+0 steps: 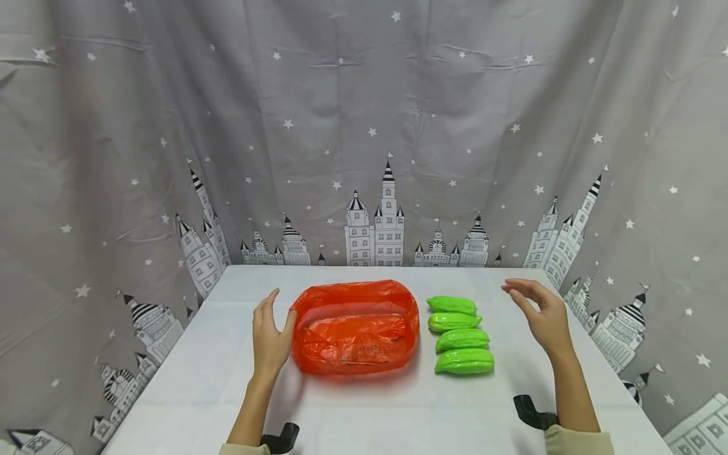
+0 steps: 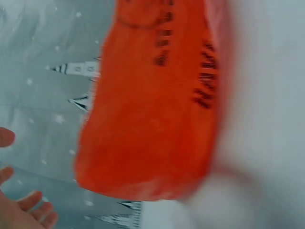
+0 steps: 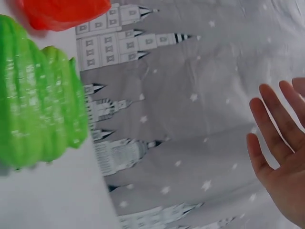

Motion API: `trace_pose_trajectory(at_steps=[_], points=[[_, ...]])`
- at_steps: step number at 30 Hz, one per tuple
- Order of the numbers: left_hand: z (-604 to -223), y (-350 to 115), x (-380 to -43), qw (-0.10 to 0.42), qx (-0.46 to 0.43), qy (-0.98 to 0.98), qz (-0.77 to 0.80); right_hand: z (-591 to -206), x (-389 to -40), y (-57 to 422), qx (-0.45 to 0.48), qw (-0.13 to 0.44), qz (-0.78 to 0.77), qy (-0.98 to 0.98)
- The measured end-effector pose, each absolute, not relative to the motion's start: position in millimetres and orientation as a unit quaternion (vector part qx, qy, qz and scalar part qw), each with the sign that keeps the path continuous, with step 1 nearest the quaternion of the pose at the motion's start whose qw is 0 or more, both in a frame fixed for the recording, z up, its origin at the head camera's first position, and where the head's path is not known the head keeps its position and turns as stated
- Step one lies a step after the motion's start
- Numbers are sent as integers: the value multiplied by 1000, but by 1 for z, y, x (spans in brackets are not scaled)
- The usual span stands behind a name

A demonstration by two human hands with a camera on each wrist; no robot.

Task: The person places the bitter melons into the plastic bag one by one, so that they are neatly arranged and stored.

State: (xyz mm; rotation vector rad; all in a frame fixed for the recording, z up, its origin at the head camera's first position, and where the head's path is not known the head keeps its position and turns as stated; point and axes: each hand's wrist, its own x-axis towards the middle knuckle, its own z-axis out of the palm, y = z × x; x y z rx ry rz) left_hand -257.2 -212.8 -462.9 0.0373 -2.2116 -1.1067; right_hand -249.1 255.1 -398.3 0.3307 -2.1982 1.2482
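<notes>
A red plastic bag (image 1: 352, 335) with its mouth spread wide sits on the table; dark print shows on its side in the left wrist view. To its right lie several bright green, ridged vegetables that look like bitter melons (image 1: 463, 340), in a column. My left hand (image 1: 272, 338) is raised just left of the bag, thumb near its rim, holding nothing; whether it touches the rim I cannot tell. My right hand (image 1: 547, 319) hovers to the right of the green vegetables, fingers loosely bent and apart from them, with nothing in it.
The white table (image 1: 364, 417) runs back to a grey curtain (image 1: 364, 126) printed with castles and stars, which also hangs at both sides. A black wrist mount (image 1: 534, 414) sticks out from the right wrist, and another black mount (image 1: 280, 438) from the left.
</notes>
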Motion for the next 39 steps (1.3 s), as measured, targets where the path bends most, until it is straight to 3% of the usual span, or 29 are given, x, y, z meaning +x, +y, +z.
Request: trace_pose_trajectory(at_steps=[11,28,39], points=[[-509,-218,-254,281,-11,-805,-522,-448,-234,267,163,191,615,-748],[-539,-216,-256,239,-21,-788,-567,-512,-251,269,294,55,571,-765],[-531,-211,-248,225,-22,-787,-574,-520,-251,259,256,42,505,-823]])
